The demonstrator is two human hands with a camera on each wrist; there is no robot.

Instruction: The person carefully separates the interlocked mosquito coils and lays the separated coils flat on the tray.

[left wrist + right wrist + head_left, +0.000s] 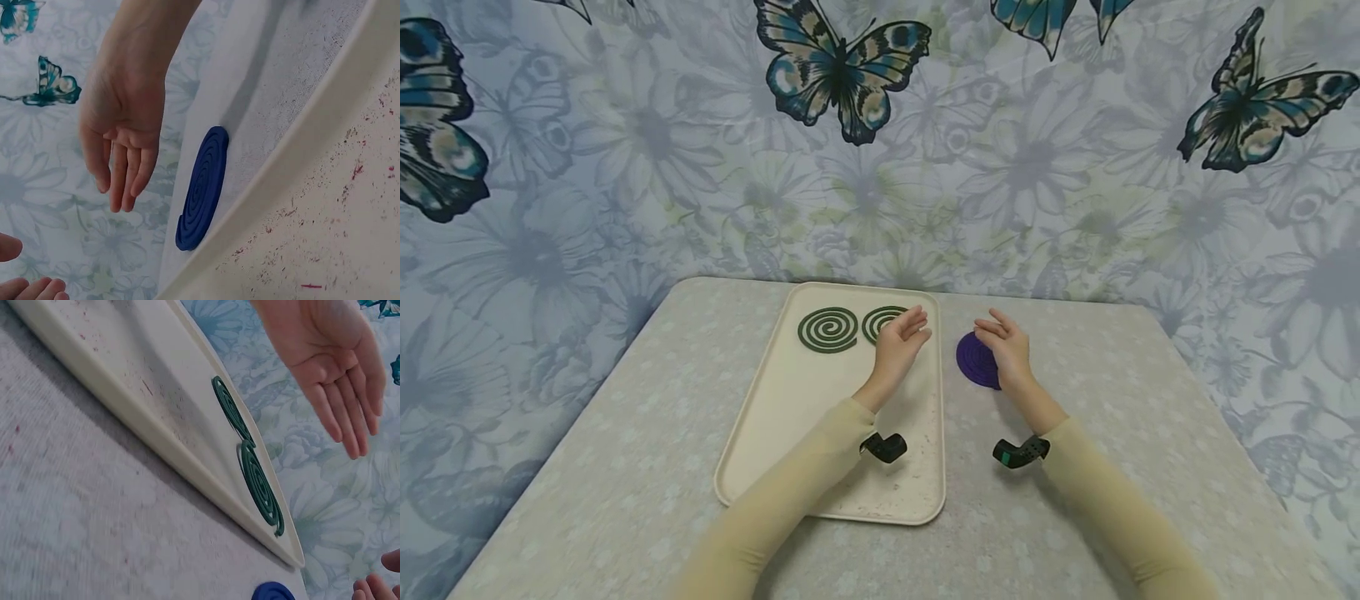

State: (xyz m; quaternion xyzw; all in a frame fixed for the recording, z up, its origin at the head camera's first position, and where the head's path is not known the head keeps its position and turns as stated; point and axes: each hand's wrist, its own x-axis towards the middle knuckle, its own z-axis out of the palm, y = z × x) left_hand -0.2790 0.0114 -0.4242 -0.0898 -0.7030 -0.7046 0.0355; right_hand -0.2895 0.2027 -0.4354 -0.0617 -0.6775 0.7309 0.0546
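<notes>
My left hand (898, 348) hovers over the right side of a cream tray (820, 400), palm inward, fingers fairly straight and holding nothing. Below it, partly covered in the head view, lies a green spiral coil (874, 321); a second green spiral coil (827, 330) sits to its left on the tray. My right hand (1009, 354) is raised right of the tray, palm facing the left hand, with nothing in it. A flat purple-blue spiral coil (976, 362) lies on the table beside the tray, partly behind the right hand in the head view.
The tray rests on a pale patterned table (647, 433), its near right part marked with small reddish specks. Behind the table hangs a floral backdrop (1030, 158) with butterflies. A dark wrist camera (883, 447) is on the left wrist, another camera (1021, 452) on the right.
</notes>
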